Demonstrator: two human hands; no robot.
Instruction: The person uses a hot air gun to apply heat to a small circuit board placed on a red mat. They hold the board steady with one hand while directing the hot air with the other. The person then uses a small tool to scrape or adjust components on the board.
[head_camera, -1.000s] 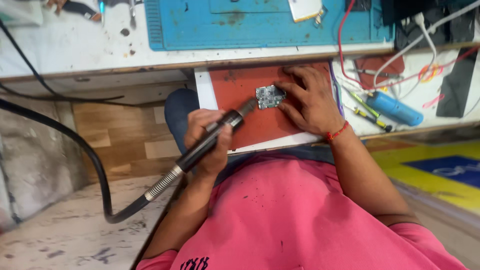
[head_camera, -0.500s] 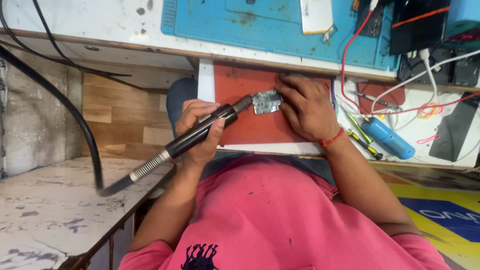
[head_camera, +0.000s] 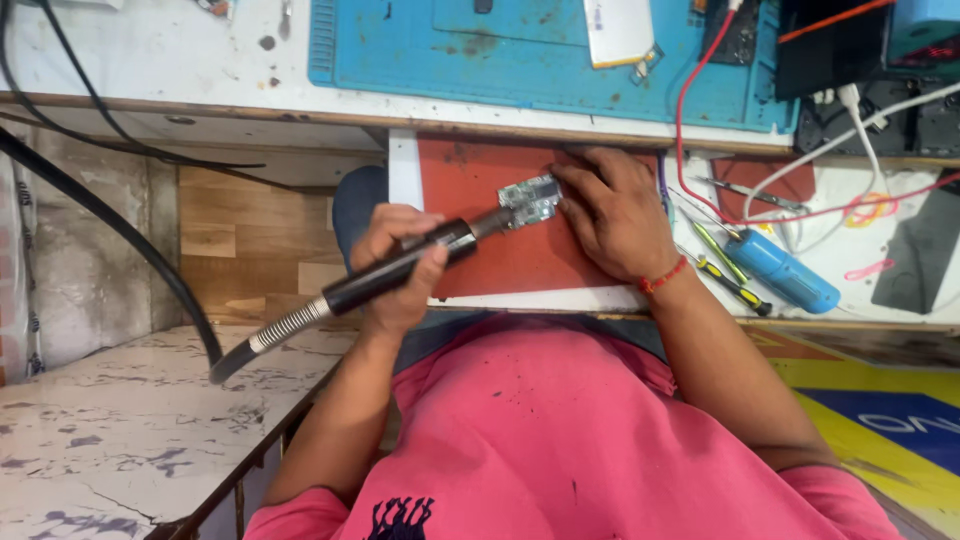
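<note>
My left hand (head_camera: 398, 265) grips a black hot-air wand (head_camera: 400, 268) whose metal nozzle points at a small green circuit board (head_camera: 530, 198). The board lies on a red mat (head_camera: 480, 240) on a white board across my lap. My right hand (head_camera: 615, 215) rests flat on the mat, its fingertips pressing the right edge of the circuit board. A red thread is tied round that wrist. A sprung black hose (head_camera: 150, 260) runs from the wand's rear off to the upper left.
A blue work mat (head_camera: 480, 60) covers the bench above, with a white device (head_camera: 620, 30) on it. To the right lie a blue cylinder (head_camera: 785, 270), screwdrivers (head_camera: 730, 280), tweezers (head_camera: 755, 195), red and white wires. A marbled shelf (head_camera: 100, 430) sits lower left.
The view has shifted slightly to the right. Both hands stay where they were, the wand nozzle still at the circuit board.
</note>
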